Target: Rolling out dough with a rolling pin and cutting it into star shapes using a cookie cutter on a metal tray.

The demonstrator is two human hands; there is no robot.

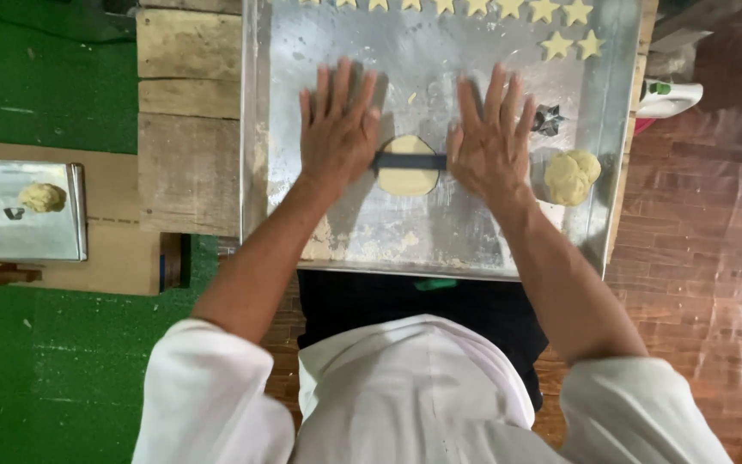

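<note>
Both hands flat, fingers spread: left hand point(337, 129) and right hand point(491, 137) press a dark roller point(410, 161) across dough point(407, 176) on tray point(440, 232); neither grips.

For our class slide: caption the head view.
Both hands roll a dark rod over dough on a metal tray.

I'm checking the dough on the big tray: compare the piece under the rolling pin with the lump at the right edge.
The piece under the rolling pin is flat, smooth and round; the lump is thick, knobbly and unrolled. The flat piece lies between the left hand and right hand; the lump sits untouched beside the right hand. Both are pale yellow dough on the metal tray.
</note>
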